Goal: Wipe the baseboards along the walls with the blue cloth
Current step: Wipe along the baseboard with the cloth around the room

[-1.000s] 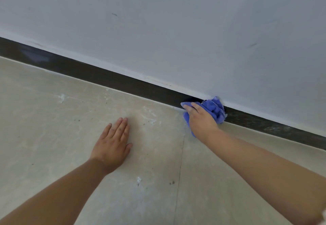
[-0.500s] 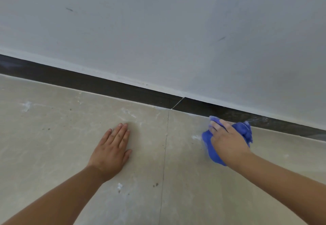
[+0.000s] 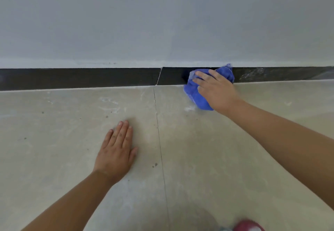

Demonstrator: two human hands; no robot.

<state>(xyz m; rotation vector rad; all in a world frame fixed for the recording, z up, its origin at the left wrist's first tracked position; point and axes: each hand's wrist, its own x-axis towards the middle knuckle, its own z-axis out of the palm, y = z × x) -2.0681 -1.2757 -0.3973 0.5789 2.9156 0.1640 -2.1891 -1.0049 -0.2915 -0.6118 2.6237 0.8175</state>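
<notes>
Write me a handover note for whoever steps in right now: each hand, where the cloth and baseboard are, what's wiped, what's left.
Right hand: grips the crumpled blue cloth, pressing it against the dark strip baseboard just right of the baseboard joint.
Left hand: flat on the beige tiled floor, fingers straight, bracing.
Done: cannot tell for sure; the baseboard left of the cloth looks plain dark.
Left: whitish smears show on the baseboard right of the cloth, so that stretch likely still needs wiping. White dust specks lie on the floor by the cloth.
</notes>
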